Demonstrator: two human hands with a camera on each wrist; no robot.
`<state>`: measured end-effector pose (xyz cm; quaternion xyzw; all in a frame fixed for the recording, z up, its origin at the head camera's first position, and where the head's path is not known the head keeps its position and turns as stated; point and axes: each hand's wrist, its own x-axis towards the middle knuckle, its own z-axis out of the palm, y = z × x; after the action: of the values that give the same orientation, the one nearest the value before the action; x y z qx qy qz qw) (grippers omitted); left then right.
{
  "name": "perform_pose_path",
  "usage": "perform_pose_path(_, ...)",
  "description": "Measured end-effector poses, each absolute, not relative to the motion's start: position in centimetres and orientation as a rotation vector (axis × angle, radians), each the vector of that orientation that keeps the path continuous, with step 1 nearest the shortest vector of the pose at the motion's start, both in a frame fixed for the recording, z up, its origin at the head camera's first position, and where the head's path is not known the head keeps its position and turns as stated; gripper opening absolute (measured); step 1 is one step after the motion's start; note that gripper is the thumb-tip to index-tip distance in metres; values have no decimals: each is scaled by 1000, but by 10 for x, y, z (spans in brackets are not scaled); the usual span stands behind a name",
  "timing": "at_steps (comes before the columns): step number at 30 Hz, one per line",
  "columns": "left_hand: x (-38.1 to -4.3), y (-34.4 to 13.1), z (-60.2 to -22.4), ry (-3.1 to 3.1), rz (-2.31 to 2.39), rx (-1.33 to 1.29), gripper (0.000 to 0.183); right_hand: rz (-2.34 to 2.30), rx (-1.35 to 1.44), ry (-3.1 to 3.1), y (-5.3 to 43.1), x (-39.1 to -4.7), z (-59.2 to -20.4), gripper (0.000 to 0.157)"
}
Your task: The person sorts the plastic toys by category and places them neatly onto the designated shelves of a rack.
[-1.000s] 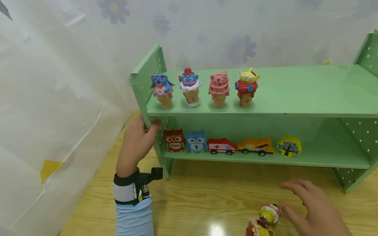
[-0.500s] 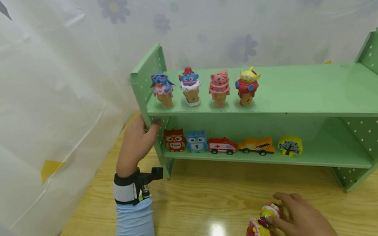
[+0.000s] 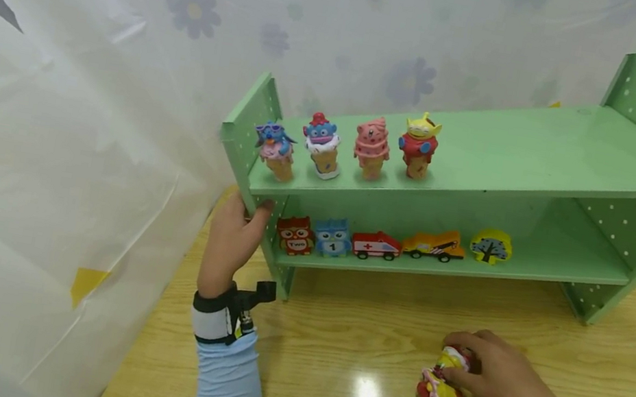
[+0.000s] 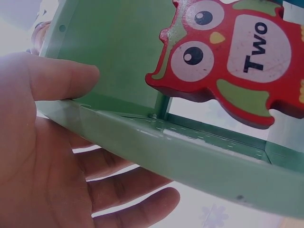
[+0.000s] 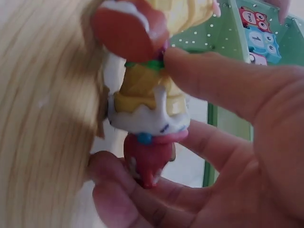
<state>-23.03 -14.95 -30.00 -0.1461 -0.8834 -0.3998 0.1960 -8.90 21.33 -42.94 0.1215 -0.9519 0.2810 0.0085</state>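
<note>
My left hand (image 3: 233,240) grips the left side panel of the green shelf (image 3: 550,152); the left wrist view shows the thumb (image 4: 66,78) on the inner face and the other fingers outside. On the wood table, my right hand (image 3: 504,381) pinches an ice-cream-cone figurine (image 5: 152,104) with a red top, white icing and yellow cone. The thumb is at its cone end and the fingers curl around its top. A second cone figurine (image 3: 440,393), yellow and pink, lies right beside it. From the head view, the right hand partly covers the held figurine.
Several cone figurines (image 3: 372,148) stand at the left of the upper shelf. The lower shelf holds a red owl block (image 3: 295,235), a blue owl block (image 3: 333,237), an ambulance (image 3: 376,245), an orange truck (image 3: 434,245) and a yellow tree (image 3: 491,245). A white curtain (image 3: 76,188) hangs left and behind.
My right hand has come down and left onto the farther of the two figurines on the table, and its fingers have closed around it. My left hand has kept its place on the shelf.
</note>
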Motion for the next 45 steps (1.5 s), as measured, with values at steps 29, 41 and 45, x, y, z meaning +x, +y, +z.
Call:
perform_pose_path(29, -230, -150, -299, -2482, -1104, -403, 29, 818, 549, -2445, 208, -98, -386, 50)
perform_pose_path(41, -229, -151, -299, -2486, -1120, -397, 30, 744, 489, -2138, 206, -107, -282, 74)
perform_pose_path(45, -229, -149, -299, -2497, -1107, -394, 32, 750, 479, -2103, 202, -112, -269, 64)
